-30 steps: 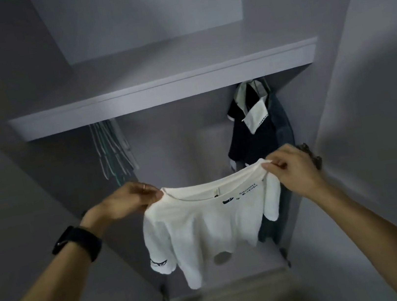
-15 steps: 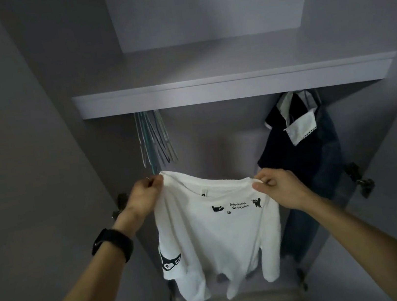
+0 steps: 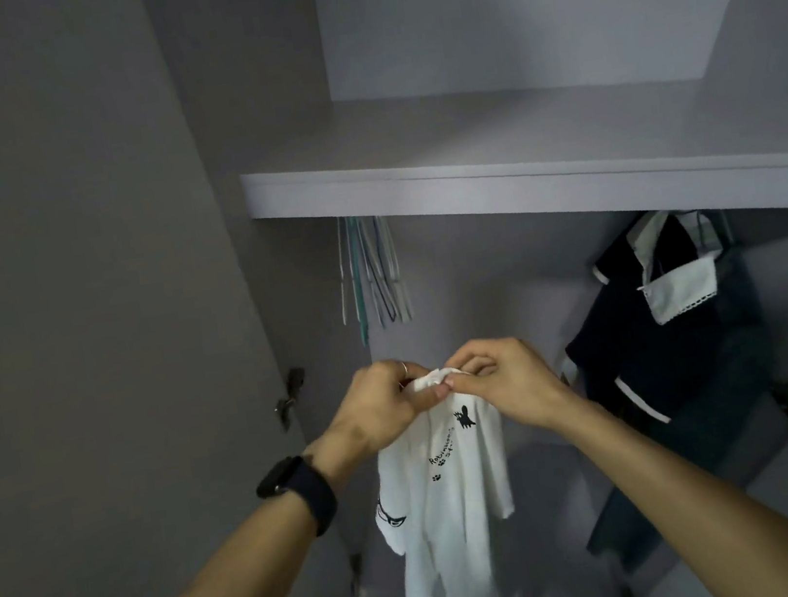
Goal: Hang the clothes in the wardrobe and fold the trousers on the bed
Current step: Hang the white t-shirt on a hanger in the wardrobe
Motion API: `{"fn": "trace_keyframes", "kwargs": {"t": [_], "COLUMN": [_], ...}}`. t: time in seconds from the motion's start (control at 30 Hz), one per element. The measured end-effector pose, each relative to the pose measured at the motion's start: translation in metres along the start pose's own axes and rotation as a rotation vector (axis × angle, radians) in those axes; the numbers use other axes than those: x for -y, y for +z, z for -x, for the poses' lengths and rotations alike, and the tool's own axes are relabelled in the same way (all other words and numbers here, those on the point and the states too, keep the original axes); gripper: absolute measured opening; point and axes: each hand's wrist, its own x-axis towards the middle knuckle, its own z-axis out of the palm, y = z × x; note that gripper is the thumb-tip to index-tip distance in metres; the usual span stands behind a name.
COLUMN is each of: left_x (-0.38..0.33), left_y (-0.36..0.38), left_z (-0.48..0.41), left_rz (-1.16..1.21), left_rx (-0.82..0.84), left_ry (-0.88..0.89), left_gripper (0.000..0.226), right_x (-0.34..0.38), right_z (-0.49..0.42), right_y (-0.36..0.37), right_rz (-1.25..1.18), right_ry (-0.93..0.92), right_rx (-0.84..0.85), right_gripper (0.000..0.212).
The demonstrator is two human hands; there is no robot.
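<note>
Count: I make out one white T-shirt (image 3: 440, 485), two hands, and one bunch of empty hangers (image 3: 371, 276) packed too tightly to count. Dark clothes (image 3: 663, 334) hang at the right under the shelf (image 3: 517, 177).
Shirt place: before the open wardrobe, below the hangers, between both forearms.
Shirt axis: vertical, with the top gathered at the hands and the sleeves and hem hanging down.
Left hand (image 3: 378, 413): fingers curled, pinching the gathered top.
Right hand (image 3: 501, 379): fingers curled, pinching the same bunch, touching the left hand.
</note>
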Motion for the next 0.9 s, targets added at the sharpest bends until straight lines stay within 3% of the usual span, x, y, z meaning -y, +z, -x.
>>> {"fn": "trace_keyframes", "kwargs": {"t": [0.13, 0.23, 0.3, 0.43, 0.67, 0.8, 0.9], "left_x": [-0.010, -0.015, -0.013, 0.008, 0.049, 0.080, 0.095], "left_y": [-0.010, -0.020, -0.028, -0.055, -0.107, -0.122, -0.125], "left_z": [0.020, 0.032, 0.037, 0.038, 0.052, 0.050, 0.045], "left_rz": [-0.216, -0.541, -0.751, -1.039, -1.355, -1.510, -1.574], "left_rx": [-0.168, -0.243, -0.383, -0.607, -0.661, -0.730, -0.791], "left_ry": [0.002, -0.044, 0.039, 0.213, 0.064, 0.132, 0.172], "left_gripper": [0.026, 0.035, 0.035, 0.032, 0.039, 0.032, 0.028], "right_x": [0.007, 0.013, 0.014, 0.016, -0.009, -0.025, -0.035], "right_z": [-0.005, -0.006, -0.012, -0.037, -0.107, -0.148, -0.179], "right_y": [0.003, 0.007, 0.011, 0.009, 0.011, 0.024, 0.037], "right_rz": [-0.041, -0.068, -0.062, 0.049, 0.278, 0.358, 0.351], "right_ry": [-0.068, -0.105, -0.117, -0.181, -0.042, 0.092, 0.198], "right_rx": [0.051, 0.057, 0.058, 0.046, 0.025, 0.005, -0.009], "right_gripper": [0.008, 0.016, 0.018, 0.003, 0.030, 0.059, 0.066]}}
